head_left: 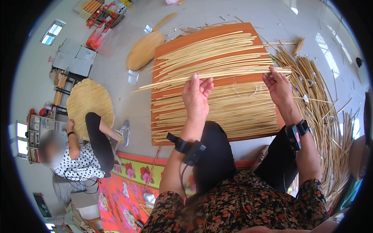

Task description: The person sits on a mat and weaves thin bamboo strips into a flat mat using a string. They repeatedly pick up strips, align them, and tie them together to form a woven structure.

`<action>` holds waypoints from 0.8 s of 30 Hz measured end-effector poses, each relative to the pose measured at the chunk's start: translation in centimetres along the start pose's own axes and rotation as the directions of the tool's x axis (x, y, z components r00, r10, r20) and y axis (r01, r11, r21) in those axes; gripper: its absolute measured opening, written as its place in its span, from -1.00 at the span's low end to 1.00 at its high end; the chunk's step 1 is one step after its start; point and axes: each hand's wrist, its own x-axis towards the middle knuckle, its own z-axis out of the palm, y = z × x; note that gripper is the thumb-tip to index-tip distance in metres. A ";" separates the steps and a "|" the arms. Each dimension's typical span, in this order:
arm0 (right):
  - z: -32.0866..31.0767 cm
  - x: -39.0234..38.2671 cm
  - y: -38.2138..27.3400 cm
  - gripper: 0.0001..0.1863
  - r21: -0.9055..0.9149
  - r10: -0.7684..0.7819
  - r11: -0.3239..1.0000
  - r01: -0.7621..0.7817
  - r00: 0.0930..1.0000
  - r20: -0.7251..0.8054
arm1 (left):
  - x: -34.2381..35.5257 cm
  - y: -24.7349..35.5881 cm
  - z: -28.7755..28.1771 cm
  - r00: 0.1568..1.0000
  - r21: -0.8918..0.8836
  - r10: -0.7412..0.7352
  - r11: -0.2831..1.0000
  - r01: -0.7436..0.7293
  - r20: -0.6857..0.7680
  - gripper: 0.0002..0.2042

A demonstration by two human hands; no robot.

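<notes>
My left hand (197, 93) and my right hand (278, 84) hold a few long pale straw stalks (233, 73) crosswise above an orange-brown board (239, 27). The left thumb presses on the stalks toward their left part, with the other fingers curled; the right fingers pinch them near their right end. Under them, many stalks (210, 116) lie side by side in rows across the board, and a thin whitish loop of cord (244, 93) shows among them.
Loose stalks (322, 124) pile at the right. An oval woven mat (144, 49) lies behind the board. At left a person (77, 159) sits holding a round woven panel (87, 101), one foot near the board. A floral red mat (120, 198) covers the floor at lower left.
</notes>
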 end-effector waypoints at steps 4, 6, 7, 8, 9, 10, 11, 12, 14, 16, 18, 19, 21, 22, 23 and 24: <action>-1.0 0.6 -0.2 -0.85 -0.013 0.021 1.000 -0.021 1.000 0.003 | -0.2 -0.3 0.6 0.998 0.079 0.018 0.997 -0.013 -0.063 -0.82; -1.5 0.9 -0.2 -0.85 -0.005 0.027 1.000 -0.027 0.999 0.019 | -0.2 -0.3 0.8 0.997 0.096 0.025 0.995 -0.018 -0.067 -0.82; -1.8 1.2 -0.3 -0.84 -0.003 0.035 0.999 -0.035 0.999 0.025 | -0.2 -0.4 0.9 0.997 0.102 0.021 0.995 -0.014 -0.070 -0.82; -2.0 1.4 -0.4 -0.84 -0.009 0.039 0.999 -0.039 0.999 0.024 | -0.2 -0.4 0.9 0.997 0.107 0.016 0.994 -0.008 -0.073 -0.83; -2.0 1.4 -0.5 -0.83 -0.016 0.043 0.999 -0.043 0.999 0.023 | -0.2 -0.4 1.0 0.997 0.114 0.019 0.993 -0.010 -0.076 -0.83; -2.0 1.5 -0.4 -0.83 -0.023 0.046 0.999 -0.045 0.999 0.020 | -0.2 -0.3 1.0 0.997 0.117 0.014 0.993 -0.005 -0.078 -0.83; -2.0 1.4 -0.4 -0.81 -0.014 0.053 0.999 -0.053 0.999 0.012 | -0.1 -0.3 1.1 0.997 0.119 0.008 0.993 0.002 -0.079 -0.83; -1.7 1.2 -0.4 -0.81 -0.021 0.063 0.998 -0.063 0.998 -0.002 | -0.1 -0.3 0.9 0.997 0.121 0.002 0.993 0.009 -0.083 -0.83; -1.2 0.9 -0.3 -0.80 -0.036 0.081 0.996 -0.082 0.996 -0.032 | -0.1 -0.5 0.5 0.997 0.122 0.005 0.993 0.005 -0.080 -0.83; -1.2 0.9 -0.4 -0.80 -0.033 0.090 0.995 -0.092 0.995 -0.052 | 0.0 -0.7 0.4 0.997 0.117 0.000 0.993 0.009 -0.074 -0.83; -1.1 0.8 -0.5 -0.80 -0.037 0.096 0.994 -0.098 0.993 -0.064 | 0.1 -0.9 0.4 0.997 0.129 0.021 0.992 -0.012 -0.069 -0.80; -1.1 0.8 -0.4 -0.80 -0.042 0.097 0.994 -0.100 0.993 -0.067 | 0.1 -1.0 0.3 0.997 0.135 0.031 0.991 -0.022 -0.067 -0.79; -1.5 1.1 -0.4 -0.80 -0.055 0.094 0.994 -0.098 0.993 -0.065 | 0.1 -1.0 0.4 0.998 0.135 0.030 0.991 -0.023 -0.050 -0.78; -1.9 1.3 -0.4 -0.80 -0.062 0.090 0.994 -0.094 0.994 -0.060 | 0.1 -1.0 0.5 0.999 0.134 0.029 0.991 -0.023 -0.039 -0.78; -2.3 1.5 -0.4 -0.80 -0.069 0.086 0.994 -0.090 0.995 -0.056 | 0.1 -1.1 0.7 0.999 0.141 0.029 0.990 -0.024 -0.035 -0.78; -2.1 1.4 -0.4 -0.80 -0.077 0.080 0.993 -0.085 0.995 -0.065 | -0.1 -0.9 0.7 0.999 0.149 0.031 0.988 -0.026 -0.034 -0.78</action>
